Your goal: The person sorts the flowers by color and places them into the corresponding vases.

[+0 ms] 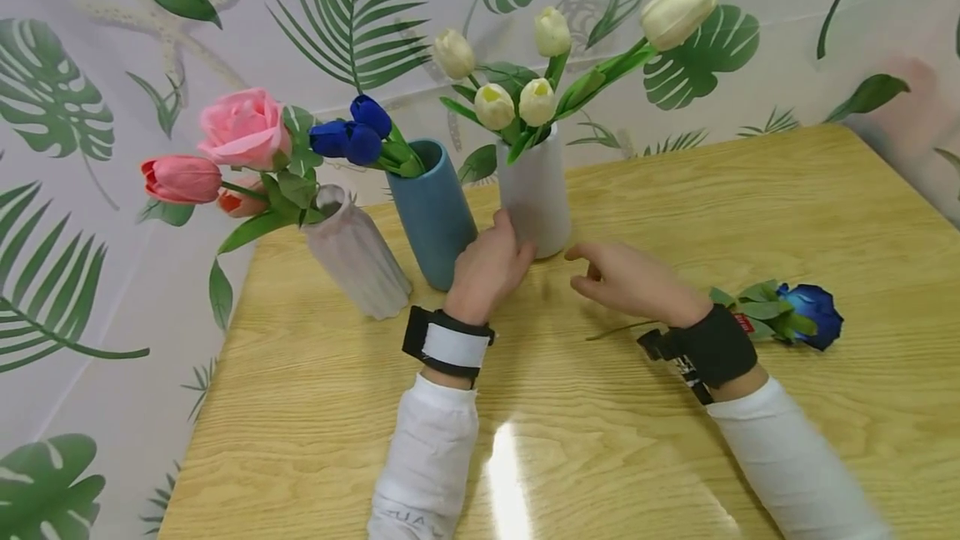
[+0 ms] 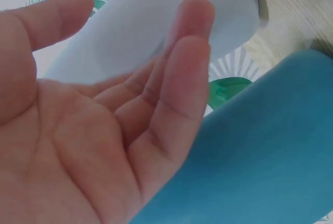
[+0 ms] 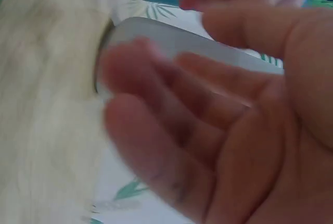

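Note:
A white vase (image 1: 534, 198) with cream tulips (image 1: 525, 98) stands upright near the back edge of the table. My left hand (image 1: 491, 261) is at its lower left side, thumb apart from the gently bent fingers (image 2: 182, 86). Right of the vase's base, my right hand (image 1: 630, 277) has loosely bent fingers with nothing in them. A blue rose (image 1: 813, 315) lies on the table beyond the right wrist, its stem partly hidden behind that hand. Close to my left hand is a blue vase (image 1: 435, 215) holding dark blue tulips (image 1: 356, 136).
A ribbed whitish vase (image 1: 360, 257) stands at the left with a pink rose (image 1: 243, 127) and pink tulips (image 1: 182, 179). The wooden table (image 1: 600, 457) meets a leaf-patterned cloth (image 1: 240, 40) hanging behind it.

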### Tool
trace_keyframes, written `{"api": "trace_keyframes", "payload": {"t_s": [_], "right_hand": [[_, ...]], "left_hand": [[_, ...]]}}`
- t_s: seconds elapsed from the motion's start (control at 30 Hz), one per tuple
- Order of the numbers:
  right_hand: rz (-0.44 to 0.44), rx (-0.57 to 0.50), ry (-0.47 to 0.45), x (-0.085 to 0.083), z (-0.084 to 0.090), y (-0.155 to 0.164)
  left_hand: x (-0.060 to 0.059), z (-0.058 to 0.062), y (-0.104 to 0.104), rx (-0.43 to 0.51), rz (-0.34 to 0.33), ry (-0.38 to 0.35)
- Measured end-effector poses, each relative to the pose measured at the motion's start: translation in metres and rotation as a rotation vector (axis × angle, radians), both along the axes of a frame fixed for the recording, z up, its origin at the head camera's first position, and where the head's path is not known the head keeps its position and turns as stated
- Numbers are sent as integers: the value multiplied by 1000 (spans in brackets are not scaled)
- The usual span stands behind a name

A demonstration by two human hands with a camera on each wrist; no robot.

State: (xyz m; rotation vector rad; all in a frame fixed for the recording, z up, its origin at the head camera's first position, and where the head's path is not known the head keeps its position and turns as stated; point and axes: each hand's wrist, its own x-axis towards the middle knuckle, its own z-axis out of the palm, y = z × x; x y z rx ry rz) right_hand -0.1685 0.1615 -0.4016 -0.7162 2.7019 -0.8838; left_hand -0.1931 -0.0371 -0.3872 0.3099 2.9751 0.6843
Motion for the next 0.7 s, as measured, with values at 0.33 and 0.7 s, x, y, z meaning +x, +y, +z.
{"api": "trace_keyframes", "payload": {"t_s": [0.33, 0.7], "right_hand": [[78, 298, -217, 29, 2, 32], [38, 283, 28, 39, -13, 29]], "left_hand": [[2, 4, -20, 12, -8, -136], [11, 11, -45, 42, 2, -115]]}}
